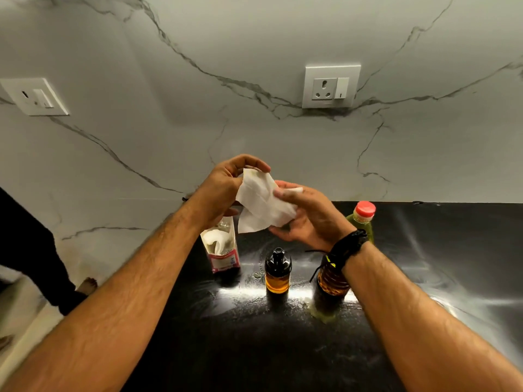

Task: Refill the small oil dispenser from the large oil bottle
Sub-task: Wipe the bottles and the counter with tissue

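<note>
The small oil dispenser [278,271] stands upright on the black surface [441,250], its dark cap on and amber oil filling roughly its lower half. Just to its right, partly hidden by the right wrist, stands what looks like the large oil bottle [332,280], ribbed and amber. Both likely have oily, slick walls; the dispenser looks light and rigid, best gripped around its body below the shoulder, while the bottle's ribs should give a firmer hold. Small wet spots glisten on the surface beside the dispenser. Above them, the left hand [226,190] and right hand [308,216] together hold a white tissue [263,205], fingers pinching its edges. A tissue pack [222,247] stands to the left, and a red-capped green bottle [362,222] behind.
</note>
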